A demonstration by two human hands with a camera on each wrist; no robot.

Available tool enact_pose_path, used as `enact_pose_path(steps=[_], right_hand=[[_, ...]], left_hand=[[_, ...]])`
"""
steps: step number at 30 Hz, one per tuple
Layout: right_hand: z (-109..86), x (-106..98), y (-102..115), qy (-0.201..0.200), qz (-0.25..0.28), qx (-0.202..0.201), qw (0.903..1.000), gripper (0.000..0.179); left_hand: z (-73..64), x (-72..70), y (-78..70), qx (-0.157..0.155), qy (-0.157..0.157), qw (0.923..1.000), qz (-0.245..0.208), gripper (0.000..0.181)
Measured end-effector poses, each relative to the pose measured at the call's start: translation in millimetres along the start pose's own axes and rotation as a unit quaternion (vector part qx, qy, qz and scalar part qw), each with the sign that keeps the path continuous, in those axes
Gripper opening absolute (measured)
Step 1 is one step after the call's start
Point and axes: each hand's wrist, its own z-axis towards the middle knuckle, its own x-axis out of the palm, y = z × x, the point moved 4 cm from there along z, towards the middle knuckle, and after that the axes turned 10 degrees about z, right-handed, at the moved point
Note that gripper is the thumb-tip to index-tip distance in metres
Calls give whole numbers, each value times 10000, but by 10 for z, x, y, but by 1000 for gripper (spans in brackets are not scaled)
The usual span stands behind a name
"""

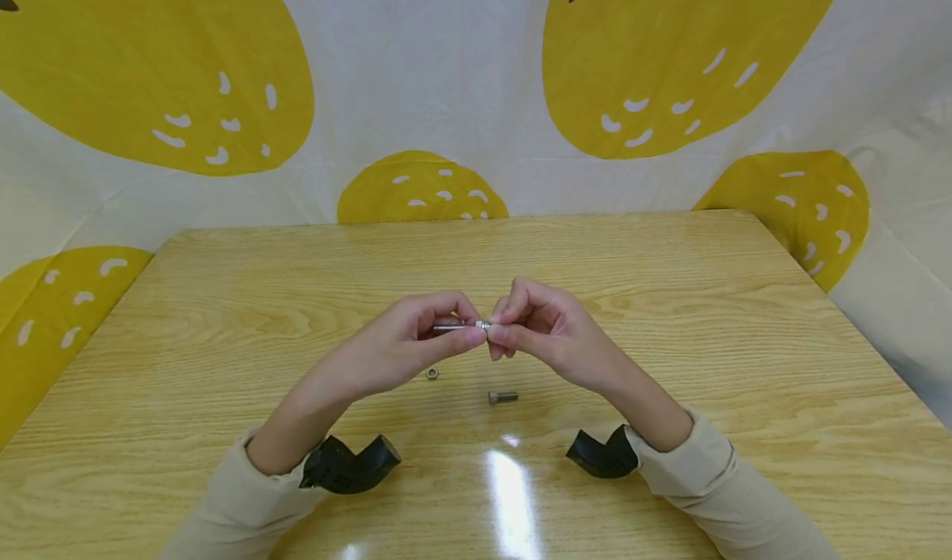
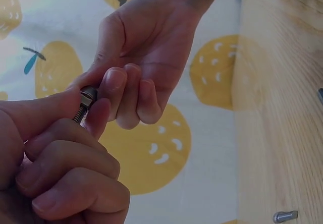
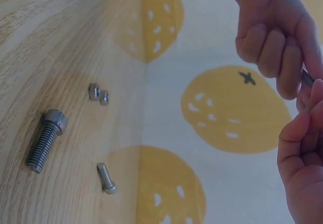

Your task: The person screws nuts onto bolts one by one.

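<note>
Between my hands is a slim metal bolt point(image 1: 454, 327), its threaded shank pointing left toward the left palm. A hex nut point(image 2: 87, 100) sits on it near its right end, beside a dark rounded end. My left hand point(image 1: 405, 337) pinches the bolt close to the nut with thumb and index finger, the other fingers curled. From the other side, my right hand point(image 1: 546, 329) pinches the right end with thumb and fingertips, partly hiding it. In the right wrist view only a short piece of the bolt shows between the left hand point(image 3: 272, 47) and the right hand point(image 3: 303, 153).
On the wooden table point(image 1: 632, 271) lie a thick socket-head bolt point(image 3: 48, 138), a smaller bolt point(image 3: 106, 178) and two nuts, a larger nut point(image 3: 94, 92) beside a smaller nut point(image 3: 104, 98). A fabric backdrop point(image 1: 431, 73) with yellow fruit prints hangs behind the table.
</note>
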Motion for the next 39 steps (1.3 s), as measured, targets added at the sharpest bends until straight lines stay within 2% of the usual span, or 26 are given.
enact_pose_path(steps=[8, 13, 16, 19, 22, 24, 27, 29, 30, 31, 33, 35, 39], right_hand=[[-5, -9, 16, -83, 12, 123, 9999, 21], [-5, -37, 28, -165, -62, 173, 9997, 21], [-6, -66, 32, -189, -126, 138, 9996, 19], [-5, -95, 35, -221, -115, 89, 9997, 15], [-4, -120, 45, -272, -61, 44, 9996, 10], [-2, -136, 55, -316, -31, -4, 9995, 8], [2, -179, 60, -429, 17, -47, 9991, 8], [5, -218, 54, -528, 38, -53, 9986, 8], [6, -240, 49, -591, 58, -34, 9982, 9], [6, -262, 42, -668, 80, 1, 9977, 10], [5, -306, 30, -842, 63, 73, 9964, 12], [1, -361, 12, -1097, 41, 239, 9937, 13], [-14, -496, -41, -1692, 47, 723, 9829, 12]], left_hand=[[4, -9, 0, -18, -152, 9995, 259, 17], [-15, -40, 6, 44, -236, 9972, 714, 15], [-32, -69, 5, 206, -308, 9910, 1285, 13], [-39, -96, 17, 386, -445, 9806, 1870, 11], [-27, -110, 51, 548, -743, 9654, 2439, 13], [-11, -112, 92, 573, -986, 9476, 2985, 18], [16, -106, 174, 426, -1262, 9053, 4034, 26], [33, -101, 245, 189, -1302, 8758, 4644, 32], [40, -100, 280, 80, -1306, 8646, 4851, 34], [44, -101, 311, -19, -1299, 8574, 4979, 35], [50, -104, 369, -180, -1302, 8479, 5136, 38], [53, -112, 416, -259, -1334, 8423, 5216, 41], [60, -125, 489, -376, -1321, 8364, 5306, 46]])
